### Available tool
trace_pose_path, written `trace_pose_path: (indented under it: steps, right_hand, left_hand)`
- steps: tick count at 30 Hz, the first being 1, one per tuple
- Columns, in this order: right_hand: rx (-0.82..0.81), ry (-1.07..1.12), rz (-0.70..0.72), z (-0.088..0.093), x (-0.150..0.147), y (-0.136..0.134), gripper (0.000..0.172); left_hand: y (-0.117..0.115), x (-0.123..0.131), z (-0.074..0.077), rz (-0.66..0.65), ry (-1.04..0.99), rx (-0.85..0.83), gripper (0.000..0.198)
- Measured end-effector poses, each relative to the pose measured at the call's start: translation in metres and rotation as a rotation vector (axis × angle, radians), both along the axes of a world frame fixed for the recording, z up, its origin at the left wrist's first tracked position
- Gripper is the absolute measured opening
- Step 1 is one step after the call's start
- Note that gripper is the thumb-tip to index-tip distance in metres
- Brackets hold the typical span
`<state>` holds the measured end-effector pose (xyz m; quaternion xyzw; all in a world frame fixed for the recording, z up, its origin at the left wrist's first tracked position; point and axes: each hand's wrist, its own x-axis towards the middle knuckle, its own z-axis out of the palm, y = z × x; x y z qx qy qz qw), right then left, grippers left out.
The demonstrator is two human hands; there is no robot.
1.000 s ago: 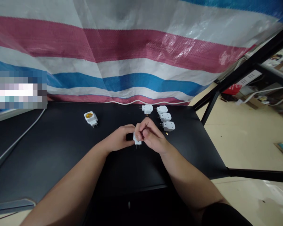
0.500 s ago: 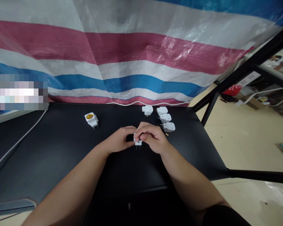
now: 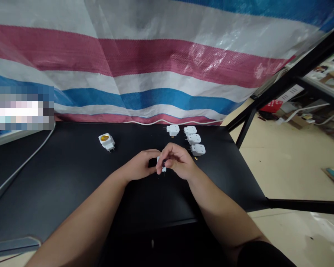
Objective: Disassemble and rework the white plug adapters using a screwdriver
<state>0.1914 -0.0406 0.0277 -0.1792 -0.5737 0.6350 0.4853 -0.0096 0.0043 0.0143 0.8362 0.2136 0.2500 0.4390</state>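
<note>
Low over the black table, a small white plug-in unit with two metal prongs pointing towards me is held in my left hand. Its body is mostly hidden by my fingers. My right hand curls over the unit from the right, thumb and fingers bent towards each other. A small dark spot shows between them; whether it is an object or a gap I cannot make out. Left of my hands lies another white plug-in unit with a round amber disc on its face, prongs towards me.
A white plug lies behind my hands, and a group of similar white plugs sits to its right. Small brass-coloured pieces lie near the group. A white cable crosses the left of the black table. Striped sheeting hangs behind.
My right hand's fingers have shifted slightly down and left over the unit, and a dark spot now shows between finger and thumb. My left hand stays in place.
</note>
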Motion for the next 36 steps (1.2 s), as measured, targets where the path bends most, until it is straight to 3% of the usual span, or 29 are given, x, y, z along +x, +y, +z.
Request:
trace_pose_path:
  steps: [6,13,17,19,26,32,36]
  right_hand:
    - [-0.040,0.105,0.060,-0.006,-0.011,-0.003,0.037]
    - [0.060,0.181,-0.021,-0.007,-0.011,0.003,0.021]
    - [0.009,0.105,-0.043,-0.003,-0.009,0.001,0.048]
    - [-0.027,0.100,-0.033,-0.003,-0.010,-0.001,0.051]
    - [0.040,0.149,-0.046,-0.005,-0.012,-0.001,0.031]
    - [-0.009,0.069,-0.054,-0.004,-0.009,-0.004,0.051]
    - [0.028,0.147,-0.011,-0.004,-0.011,-0.006,0.034]
  left_hand:
    - [0.001,0.000,-0.001,-0.006,-0.010,0.017,0.010]
    - [0.001,-0.001,-0.002,-0.005,-0.034,0.053,0.010]
    - [0.002,-0.001,-0.002,-0.017,-0.008,0.040,0.011]
    - [0.003,-0.001,-0.002,-0.019,0.010,0.031,0.014]
    - [0.002,-0.001,-0.002,-0.004,-0.021,0.040,0.006]
    - [0.002,-0.001,-0.001,-0.016,-0.010,0.024,0.008]
    - [0.001,-0.001,-0.001,0.006,-0.004,0.011,0.013]
